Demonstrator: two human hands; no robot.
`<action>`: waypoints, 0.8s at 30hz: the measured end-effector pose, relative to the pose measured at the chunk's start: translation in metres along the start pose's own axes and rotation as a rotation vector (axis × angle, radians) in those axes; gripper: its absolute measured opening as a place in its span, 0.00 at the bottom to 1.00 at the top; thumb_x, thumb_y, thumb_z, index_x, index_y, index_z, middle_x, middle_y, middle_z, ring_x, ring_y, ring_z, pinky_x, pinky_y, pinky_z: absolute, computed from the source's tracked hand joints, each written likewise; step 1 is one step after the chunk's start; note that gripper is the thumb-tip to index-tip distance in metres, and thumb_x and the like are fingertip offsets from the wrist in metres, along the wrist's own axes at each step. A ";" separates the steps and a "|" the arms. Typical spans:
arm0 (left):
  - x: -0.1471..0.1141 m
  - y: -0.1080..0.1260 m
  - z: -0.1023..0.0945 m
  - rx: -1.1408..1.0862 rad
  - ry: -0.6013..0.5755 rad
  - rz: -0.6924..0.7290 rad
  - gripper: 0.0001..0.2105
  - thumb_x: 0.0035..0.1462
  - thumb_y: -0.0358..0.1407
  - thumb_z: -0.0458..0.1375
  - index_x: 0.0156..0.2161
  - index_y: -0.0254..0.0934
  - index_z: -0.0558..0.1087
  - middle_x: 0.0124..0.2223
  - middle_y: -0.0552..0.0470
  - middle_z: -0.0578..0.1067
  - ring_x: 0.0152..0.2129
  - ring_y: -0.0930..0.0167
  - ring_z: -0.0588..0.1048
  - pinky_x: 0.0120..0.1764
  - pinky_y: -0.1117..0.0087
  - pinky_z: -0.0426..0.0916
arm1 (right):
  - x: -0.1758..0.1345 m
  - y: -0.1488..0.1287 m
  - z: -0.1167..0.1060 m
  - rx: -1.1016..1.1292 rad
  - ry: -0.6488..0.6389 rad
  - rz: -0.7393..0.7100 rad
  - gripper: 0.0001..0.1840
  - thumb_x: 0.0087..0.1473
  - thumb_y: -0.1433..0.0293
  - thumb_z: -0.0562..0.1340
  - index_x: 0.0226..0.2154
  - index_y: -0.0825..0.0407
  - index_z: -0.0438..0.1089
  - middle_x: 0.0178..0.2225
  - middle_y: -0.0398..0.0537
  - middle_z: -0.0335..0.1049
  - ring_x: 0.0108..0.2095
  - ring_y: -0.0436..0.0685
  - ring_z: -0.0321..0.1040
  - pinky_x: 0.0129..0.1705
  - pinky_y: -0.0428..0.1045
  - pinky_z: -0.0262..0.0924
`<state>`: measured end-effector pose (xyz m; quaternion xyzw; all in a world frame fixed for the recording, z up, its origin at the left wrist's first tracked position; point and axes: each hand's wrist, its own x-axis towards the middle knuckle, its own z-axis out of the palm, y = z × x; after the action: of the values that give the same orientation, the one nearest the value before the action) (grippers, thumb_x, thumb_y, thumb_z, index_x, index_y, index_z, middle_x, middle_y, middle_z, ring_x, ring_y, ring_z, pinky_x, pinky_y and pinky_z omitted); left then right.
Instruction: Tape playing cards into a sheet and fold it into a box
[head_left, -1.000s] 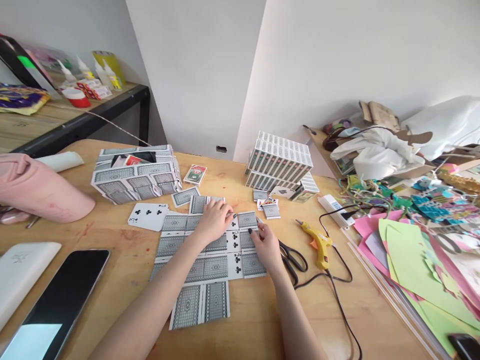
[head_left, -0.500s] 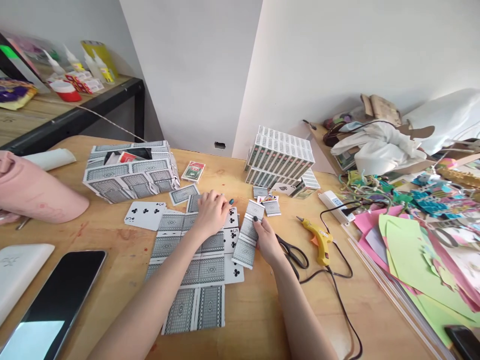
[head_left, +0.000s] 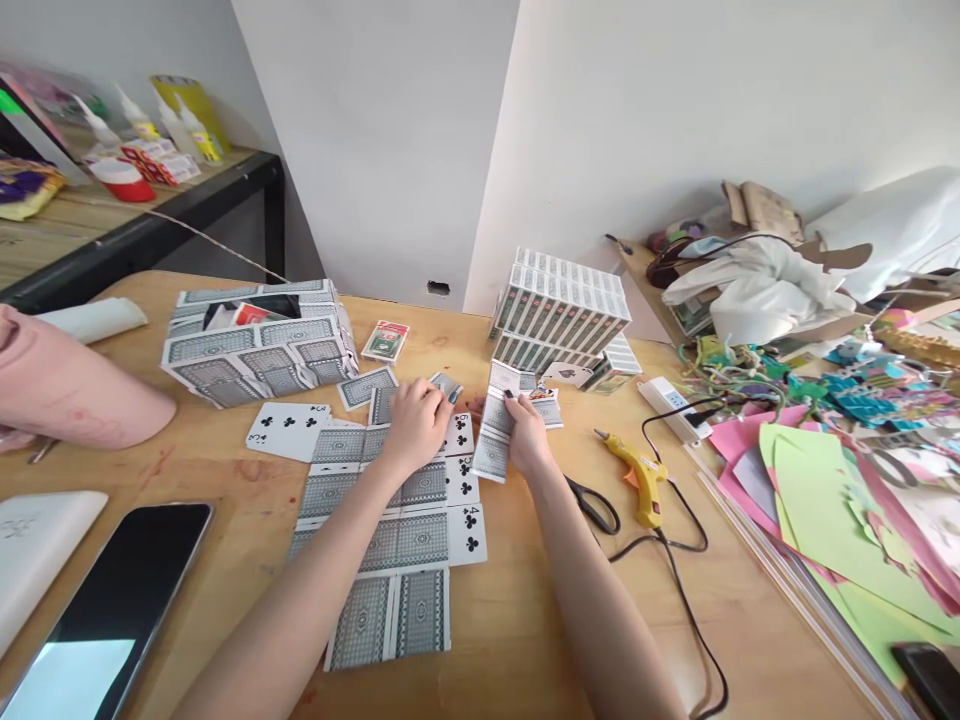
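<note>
My right hand (head_left: pixel 531 432) grips a strip of joined playing cards (head_left: pixel 491 447), thumb on top, held tilted over the table. My left hand (head_left: pixel 420 425) is closed, with a small patterned card piece (head_left: pixel 448 384) at its fingertips; the hand partly hides it. Under my left wrist and forearm lies a flat sheet of face-down cards (head_left: pixel 424 535) joined edge to edge. Along its right side, face-up club cards (head_left: pixel 469 535) stick out. Several loose card pieces (head_left: pixel 551 413) lie just beyond my right hand.
A card-covered box (head_left: pixel 259 350) stands at the back left, near a card pack (head_left: pixel 385 341). Stacked card boxes (head_left: pixel 559 310) stand at the back. Black scissors (head_left: pixel 596 505), a yellow glue gun (head_left: pixel 640 475) and its cord lie right. A phone (head_left: pixel 112 600) lies left.
My right hand has moved the card strip away from me, toward the stacked boxes. My left hand has shifted slightly left and nearer, and a card piece now shows at its fingertips.
</note>
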<state>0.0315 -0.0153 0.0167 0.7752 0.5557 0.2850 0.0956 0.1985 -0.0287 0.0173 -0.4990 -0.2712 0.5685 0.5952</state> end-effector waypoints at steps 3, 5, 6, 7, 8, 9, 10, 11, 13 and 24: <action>-0.003 0.003 0.002 0.099 -0.057 0.018 0.12 0.60 0.39 0.47 0.30 0.38 0.69 0.39 0.45 0.68 0.39 0.61 0.63 0.40 0.59 0.58 | -0.013 -0.010 -0.015 -0.171 -0.043 0.039 0.14 0.41 0.62 0.64 0.33 0.48 0.65 0.26 0.40 0.72 0.29 0.56 0.70 0.31 0.50 0.64; -0.004 0.006 0.002 0.128 -0.096 0.029 0.11 0.58 0.41 0.48 0.30 0.38 0.68 0.39 0.45 0.67 0.38 0.61 0.63 0.39 0.58 0.58 | -0.024 -0.013 -0.023 -0.282 -0.075 0.071 0.15 0.41 0.62 0.63 0.34 0.49 0.64 0.26 0.40 0.73 0.26 0.55 0.70 0.29 0.49 0.63; -0.004 0.007 0.001 0.130 -0.112 0.037 0.11 0.58 0.42 0.49 0.31 0.38 0.68 0.39 0.45 0.67 0.37 0.61 0.63 0.39 0.58 0.58 | -0.030 -0.014 -0.026 -0.314 -0.098 0.091 0.16 0.41 0.61 0.64 0.34 0.49 0.64 0.26 0.40 0.73 0.26 0.55 0.70 0.28 0.49 0.62; -0.005 0.008 0.000 0.125 -0.125 0.045 0.11 0.57 0.43 0.50 0.31 0.38 0.67 0.39 0.45 0.66 0.37 0.61 0.63 0.39 0.58 0.58 | -0.035 -0.013 -0.027 -0.326 -0.126 0.109 0.18 0.40 0.61 0.64 0.35 0.48 0.63 0.26 0.40 0.73 0.26 0.55 0.70 0.28 0.49 0.62; -0.005 0.009 0.000 0.113 -0.134 0.054 0.10 0.57 0.43 0.50 0.32 0.38 0.67 0.39 0.45 0.66 0.37 0.61 0.63 0.39 0.59 0.58 | -0.040 -0.012 -0.028 -0.321 -0.158 0.124 0.19 0.40 0.60 0.65 0.36 0.48 0.63 0.27 0.41 0.74 0.26 0.55 0.70 0.29 0.49 0.62; -0.005 0.009 -0.001 0.100 -0.140 0.059 0.10 0.57 0.43 0.50 0.33 0.38 0.67 0.40 0.45 0.66 0.37 0.61 0.63 0.39 0.59 0.58 | -0.043 -0.010 -0.028 -0.304 -0.190 0.135 0.21 0.39 0.60 0.66 0.37 0.48 0.62 0.27 0.41 0.74 0.26 0.55 0.70 0.29 0.49 0.63; -0.005 0.010 -0.002 0.088 -0.142 0.060 0.10 0.57 0.43 0.50 0.33 0.38 0.66 0.40 0.45 0.66 0.38 0.62 0.63 0.40 0.59 0.58 | -0.046 -0.009 -0.028 -0.283 -0.215 0.141 0.23 0.39 0.59 0.67 0.37 0.48 0.62 0.28 0.42 0.74 0.26 0.55 0.71 0.29 0.49 0.63; -0.005 0.010 -0.002 0.080 -0.144 0.056 0.10 0.57 0.43 0.50 0.33 0.38 0.66 0.40 0.45 0.66 0.38 0.62 0.63 0.40 0.60 0.57 | -0.048 -0.007 -0.027 -0.265 -0.228 0.141 0.23 0.39 0.58 0.67 0.37 0.49 0.62 0.28 0.42 0.74 0.26 0.55 0.71 0.29 0.49 0.63; -0.005 0.009 -0.002 0.074 -0.146 0.046 0.10 0.58 0.42 0.49 0.33 0.38 0.66 0.41 0.45 0.66 0.38 0.62 0.63 0.40 0.60 0.57 | -0.050 -0.005 -0.026 -0.249 -0.213 0.129 0.23 0.41 0.55 0.66 0.37 0.49 0.62 0.28 0.43 0.75 0.25 0.55 0.70 0.27 0.48 0.62; -0.004 0.005 0.006 0.071 -0.135 0.020 0.09 0.59 0.39 0.48 0.34 0.39 0.67 0.42 0.45 0.67 0.39 0.60 0.63 0.40 0.58 0.58 | -0.052 0.003 -0.023 -0.252 -0.116 -0.004 0.19 0.45 0.56 0.64 0.36 0.49 0.63 0.32 0.45 0.75 0.33 0.58 0.72 0.32 0.50 0.65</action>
<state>0.0374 -0.0199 0.0126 0.8010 0.5499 0.2131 0.1025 0.2074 -0.0854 0.0190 -0.5357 -0.3754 0.5564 0.5124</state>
